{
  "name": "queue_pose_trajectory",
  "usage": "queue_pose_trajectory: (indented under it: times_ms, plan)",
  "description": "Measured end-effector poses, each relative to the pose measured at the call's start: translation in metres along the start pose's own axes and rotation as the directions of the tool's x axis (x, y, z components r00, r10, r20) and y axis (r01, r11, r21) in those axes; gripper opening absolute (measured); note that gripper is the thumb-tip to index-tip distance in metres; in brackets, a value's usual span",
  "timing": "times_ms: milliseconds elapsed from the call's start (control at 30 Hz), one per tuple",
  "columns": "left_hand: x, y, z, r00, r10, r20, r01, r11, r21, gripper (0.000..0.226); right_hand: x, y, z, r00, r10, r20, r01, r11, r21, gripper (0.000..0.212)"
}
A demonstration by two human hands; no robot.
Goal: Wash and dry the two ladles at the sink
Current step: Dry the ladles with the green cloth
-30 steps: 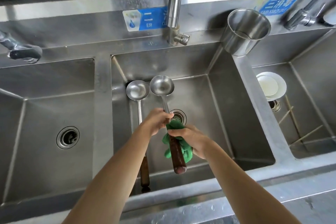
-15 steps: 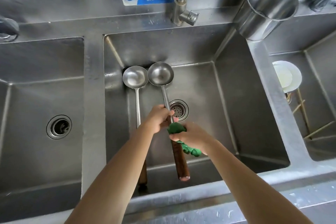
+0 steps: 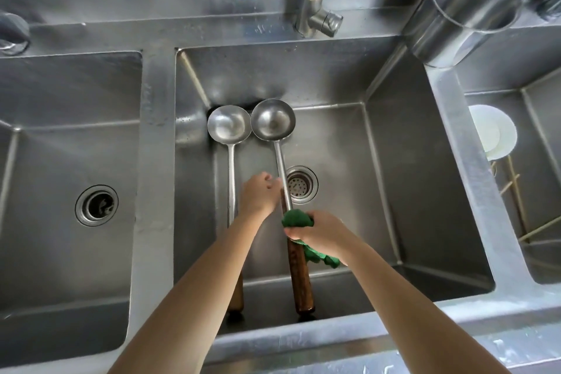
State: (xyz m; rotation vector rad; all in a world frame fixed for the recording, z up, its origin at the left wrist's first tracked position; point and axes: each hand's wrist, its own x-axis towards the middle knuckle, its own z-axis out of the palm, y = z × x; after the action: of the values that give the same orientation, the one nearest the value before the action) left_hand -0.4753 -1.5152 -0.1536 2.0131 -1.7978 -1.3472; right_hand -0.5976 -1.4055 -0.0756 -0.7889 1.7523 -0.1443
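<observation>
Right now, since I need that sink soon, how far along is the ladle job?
Nothing looks finished: both ladles are in the middle basin. In hand: the left hand grips the right ladle by its shaft while the right hand holds a green cloth round its handle; washing or drying, I cannot tell. Left: the left ladle, lying untouched beside it, and taking both out.

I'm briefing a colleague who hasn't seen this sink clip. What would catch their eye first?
Two hands meet over the middle basin: the left hand grips the held ladle by its steel shaft, the right hand wraps a green cloth round it where the wooden handle begins. A second ladle lies beside it in the same basin. A steel cup stands on the back ledge, right.
</observation>
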Motion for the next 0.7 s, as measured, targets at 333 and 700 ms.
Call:
queue_pose_trajectory:
  times_ms: [333, 700]
  plan:
    - [0.046, -0.036, -0.047, 0.935, -0.351, 0.053, 0.338, 0.833, -0.438, 0.03, -0.021, -0.016, -0.047, 0.988, 0.02, -0.151, 0.015, 0.974, 0.228, 0.024]
    - [0.052, -0.019, -0.061, 0.943, -0.331, -0.027, 0.286, 0.85, -0.443, 0.026, -0.051, -0.048, -0.064, 0.981, -0.048, -0.186, 0.101, 0.954, 0.284, 0.031]
